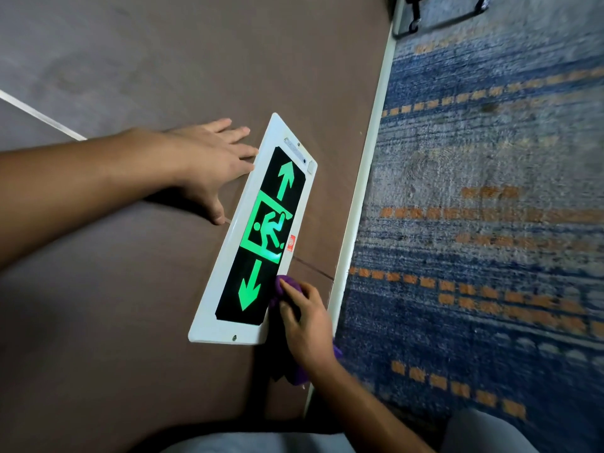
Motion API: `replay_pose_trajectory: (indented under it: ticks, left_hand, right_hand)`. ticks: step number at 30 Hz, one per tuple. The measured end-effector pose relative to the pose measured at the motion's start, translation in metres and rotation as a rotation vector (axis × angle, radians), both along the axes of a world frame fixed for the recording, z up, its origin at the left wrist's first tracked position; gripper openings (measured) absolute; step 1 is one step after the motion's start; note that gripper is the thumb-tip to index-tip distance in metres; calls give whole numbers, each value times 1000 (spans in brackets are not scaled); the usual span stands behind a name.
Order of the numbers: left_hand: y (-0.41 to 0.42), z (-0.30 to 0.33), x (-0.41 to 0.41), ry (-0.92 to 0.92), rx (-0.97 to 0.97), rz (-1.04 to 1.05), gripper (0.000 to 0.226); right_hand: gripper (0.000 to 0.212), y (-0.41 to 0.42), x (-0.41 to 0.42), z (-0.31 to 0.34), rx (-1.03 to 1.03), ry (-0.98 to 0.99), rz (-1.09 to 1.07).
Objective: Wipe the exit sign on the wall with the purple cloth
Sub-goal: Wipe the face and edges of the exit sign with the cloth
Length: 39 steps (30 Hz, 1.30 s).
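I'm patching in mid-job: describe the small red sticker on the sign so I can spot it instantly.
Start at the brown wall, low beside the white baseboard, and find the white-framed exit sign. The red sticker sits on the frame's baseboard-side strip, level with the green running figure. It is the frame's only red mark.

A blue patterned carpet (490, 223) with rows of orange dashes is seen along the right, bordered by a pale skirting board (369, 178) at the foot of the brown wall (130, 60). A black wheeled frame (438, 14) (only partly visible) stands at the carpet's top edge.
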<state>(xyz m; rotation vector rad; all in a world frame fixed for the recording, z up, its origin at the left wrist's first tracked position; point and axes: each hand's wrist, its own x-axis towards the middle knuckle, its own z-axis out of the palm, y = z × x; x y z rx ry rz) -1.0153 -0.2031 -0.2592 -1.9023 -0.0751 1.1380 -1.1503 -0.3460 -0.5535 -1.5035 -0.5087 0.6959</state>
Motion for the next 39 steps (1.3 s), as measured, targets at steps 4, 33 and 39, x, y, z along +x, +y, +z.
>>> replay_pose_trajectory:
  ticks: [4, 33, 39]
  left_hand:
    - [-3, 0, -6, 28, -4, 19, 107]
    - [-6, 14, -6, 74, 29, -14, 102]
    - [-6, 8, -11, 45, -16, -29, 104]
  right_hand:
    - [42, 0, -8, 1, 23, 11, -13]
    - [35, 109, 186, 17, -1, 146, -285]
    - [36, 128, 229, 50, -46, 105, -248]
